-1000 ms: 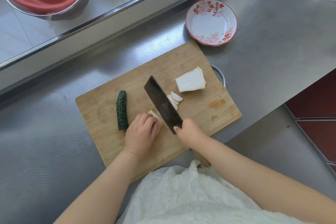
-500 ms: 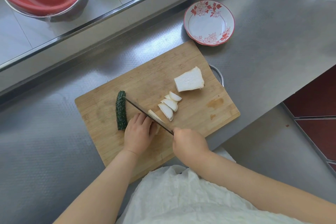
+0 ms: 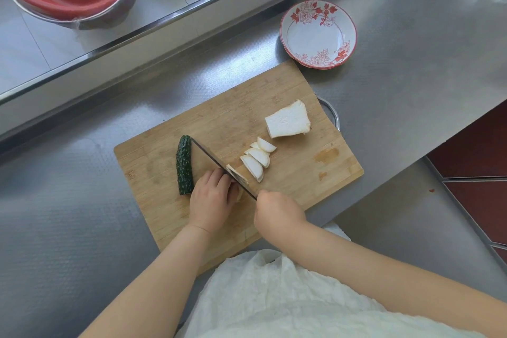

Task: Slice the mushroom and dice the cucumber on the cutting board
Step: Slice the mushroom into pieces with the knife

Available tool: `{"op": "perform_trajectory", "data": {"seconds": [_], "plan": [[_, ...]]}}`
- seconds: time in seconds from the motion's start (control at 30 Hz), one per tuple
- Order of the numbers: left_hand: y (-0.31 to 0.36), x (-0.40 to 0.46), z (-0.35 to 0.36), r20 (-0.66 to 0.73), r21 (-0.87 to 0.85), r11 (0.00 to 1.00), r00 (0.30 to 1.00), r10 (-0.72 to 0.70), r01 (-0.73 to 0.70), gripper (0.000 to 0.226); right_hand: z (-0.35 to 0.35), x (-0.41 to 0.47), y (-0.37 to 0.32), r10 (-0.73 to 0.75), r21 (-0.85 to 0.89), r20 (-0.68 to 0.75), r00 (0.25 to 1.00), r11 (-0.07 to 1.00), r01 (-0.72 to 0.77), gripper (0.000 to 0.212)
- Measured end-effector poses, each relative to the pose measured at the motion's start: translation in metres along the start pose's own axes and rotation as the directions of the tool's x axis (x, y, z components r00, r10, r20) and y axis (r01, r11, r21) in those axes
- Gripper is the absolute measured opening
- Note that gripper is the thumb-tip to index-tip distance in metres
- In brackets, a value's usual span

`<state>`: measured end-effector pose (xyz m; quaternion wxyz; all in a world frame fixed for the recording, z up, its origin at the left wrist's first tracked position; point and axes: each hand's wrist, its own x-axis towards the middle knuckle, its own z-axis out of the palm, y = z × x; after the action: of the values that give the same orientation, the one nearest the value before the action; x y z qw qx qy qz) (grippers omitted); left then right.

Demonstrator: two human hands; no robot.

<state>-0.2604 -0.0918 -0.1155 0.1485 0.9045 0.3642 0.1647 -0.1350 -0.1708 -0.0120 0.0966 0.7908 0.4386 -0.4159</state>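
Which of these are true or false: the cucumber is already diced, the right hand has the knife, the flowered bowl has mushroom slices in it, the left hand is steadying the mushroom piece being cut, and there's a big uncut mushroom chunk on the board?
1. The cucumber is already diced. False: it lies whole on the cutting board, left of the blade.
2. The right hand grips the knife. True.
3. The flowered bowl holds mushroom slices. False: it is empty; the mushroom slices lie on the board.
4. The left hand holds the mushroom piece being cut. True.
5. A large uncut mushroom chunk sits on the board. True.
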Motion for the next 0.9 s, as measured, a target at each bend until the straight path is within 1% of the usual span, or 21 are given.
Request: {"op": "perform_trajectory", "data": {"seconds": [0.13, 0.37, 0.43, 0.5, 0.57, 0.63, 0.7, 0.8, 0.9], "plan": [[0.0, 0.001, 0.001, -0.014, -0.004, 1.0, 1.0, 0.004, -0.004, 0.024, 0.0, 0.006, -0.002, 0.027, 0.018, 0.023, 0.999, 0.999, -0.028, 0.02], [0.001, 0.0, -0.001, 0.018, -0.001, 1.0, 1.0, -0.004, 0.004, 0.021, 0.004, 0.017, 0.002, 0.039, 0.045, 0.026, 0.999, 0.998, -0.04, 0.02], [0.002, 0.0, -0.005, 0.033, -0.041, 0.999, 0.999, 0.013, -0.011, 0.018, 0.003, 0.022, 0.009, 0.056, 0.084, 0.022, 0.998, 0.995, -0.058, 0.019], [0.002, -0.002, -0.01, 0.057, -0.072, 0.997, 0.998, 0.003, 0.001, 0.018, -0.001, 0.028, 0.018, 0.075, 0.161, 0.02, 0.997, 0.984, -0.078, 0.021], [0.001, -0.006, -0.015, 0.132, -0.065, 0.997, 0.99, -0.041, 0.05, 0.027, -0.004, 0.033, 0.027, 0.078, 0.253, 0.03, 0.996, 0.964, -0.083, 0.024], [-0.002, -0.012, -0.018, 0.252, -0.041, 0.995, 0.964, -0.081, 0.094, 0.046, -0.003, 0.032, 0.033, 0.073, 0.317, 0.021, 0.997, 0.945, -0.076, 0.023], [-0.005, -0.016, -0.019, 0.33, -0.03, 0.992, 0.938, -0.102, 0.119, 0.059, -0.001, 0.028, 0.037, 0.066, 0.321, -0.029, 0.997, 0.946, -0.053, 0.023], [-0.006, -0.019, -0.018, 0.335, -0.029, 0.992, 0.936, -0.103, 0.12, 0.057, 0.001, 0.023, 0.042, 0.045, 0.275, -0.084, 0.995, 0.961, -0.02, 0.026], [-0.005, -0.018, -0.016, 0.303, -0.03, 0.994, 0.948, -0.095, 0.109, 0.051, -0.001, 0.022, 0.049, 0.023, 0.224, -0.081, 0.996, 0.975, -0.004, 0.027]]}}
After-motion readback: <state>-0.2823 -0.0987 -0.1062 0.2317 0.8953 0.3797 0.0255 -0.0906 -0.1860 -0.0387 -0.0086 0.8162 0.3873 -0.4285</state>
